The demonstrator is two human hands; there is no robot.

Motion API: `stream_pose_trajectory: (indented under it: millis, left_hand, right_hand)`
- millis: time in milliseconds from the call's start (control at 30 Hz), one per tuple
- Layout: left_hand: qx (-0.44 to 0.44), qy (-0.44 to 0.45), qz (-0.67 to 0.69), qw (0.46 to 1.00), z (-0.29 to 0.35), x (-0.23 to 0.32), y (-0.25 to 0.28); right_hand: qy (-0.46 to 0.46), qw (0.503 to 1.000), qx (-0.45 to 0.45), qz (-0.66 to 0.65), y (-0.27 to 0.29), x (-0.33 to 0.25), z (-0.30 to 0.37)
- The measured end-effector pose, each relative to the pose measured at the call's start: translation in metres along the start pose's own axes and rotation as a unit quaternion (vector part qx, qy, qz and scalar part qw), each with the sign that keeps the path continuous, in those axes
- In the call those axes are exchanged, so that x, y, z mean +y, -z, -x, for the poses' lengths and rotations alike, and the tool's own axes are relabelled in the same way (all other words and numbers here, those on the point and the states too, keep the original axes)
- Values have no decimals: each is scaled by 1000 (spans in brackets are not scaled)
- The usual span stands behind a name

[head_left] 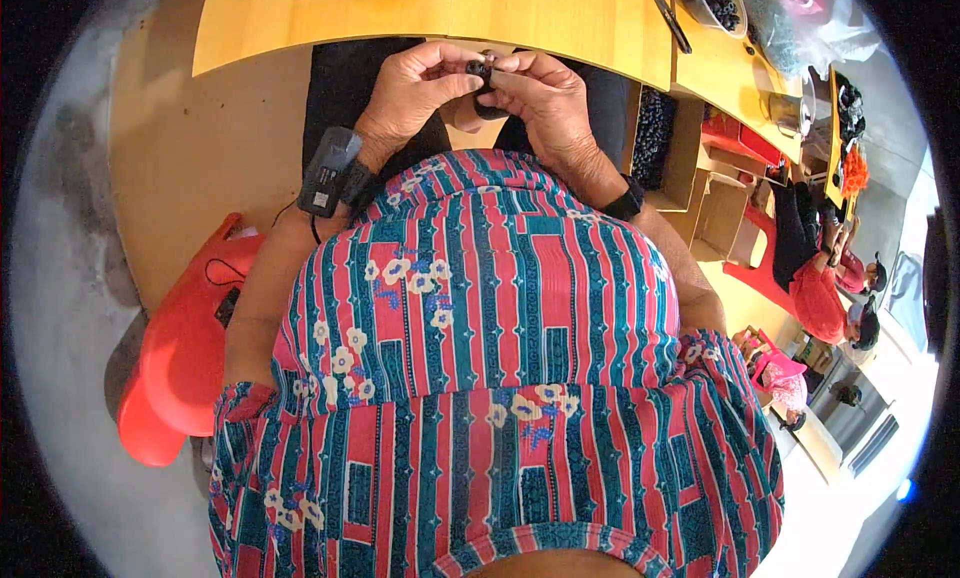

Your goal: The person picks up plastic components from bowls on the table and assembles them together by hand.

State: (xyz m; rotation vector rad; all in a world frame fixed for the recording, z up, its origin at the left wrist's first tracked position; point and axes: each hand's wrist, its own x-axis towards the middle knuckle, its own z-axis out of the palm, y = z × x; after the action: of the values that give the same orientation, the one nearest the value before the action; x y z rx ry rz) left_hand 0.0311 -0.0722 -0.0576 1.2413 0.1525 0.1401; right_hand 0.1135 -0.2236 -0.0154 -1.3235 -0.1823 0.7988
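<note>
A small black part (480,69) is held just off the table's front edge, above my lap. My left hand (415,88) pinches it from the left between thumb and fingertips. From the other side my right hand (545,93) grips the same part, its fingers curled close around it. Another dark, rounded bit (488,109) shows under the right fingers; whether it belongs to the same part I cannot tell. The fingertips of both hands almost meet, hiding much of what they hold.
Ahead lies a yellow table (560,13). Black tweezers (672,23) and a tub of small black parts (718,3) are at its right. Cardboard boxes (690,193) stand below right, a red chair (185,363) at left. Other people (825,298) sit far right.
</note>
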Motion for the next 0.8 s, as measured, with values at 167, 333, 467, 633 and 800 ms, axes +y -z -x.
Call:
stream_pose_trajectory:
  millis: [167, 333, 467, 633, 800]
  left_hand:
    - [-5, 6, 13, 1000, 2, 3, -1]
    - [-4, -5, -2, 1000, 0, 4, -1]
    - [-5, 4, 27, 1000, 1, 7, -3]
    - [-8, 1, 8, 1000, 0, 1, -1]
    - [-9, -3, -23, 1000, 0, -2, 2]
  right_hand:
    - [-5, 1000, 4, -2, -1, 1, 0]
    - [-10, 1000, -17, 6, 4, 3, -3]
    - [-6, 1000, -24, 4, 2, 1, -2]
    - [-11, 1000, -12, 0, 2, 0, -1]
    - [7, 999, -4, 36, 6, 6, -4]
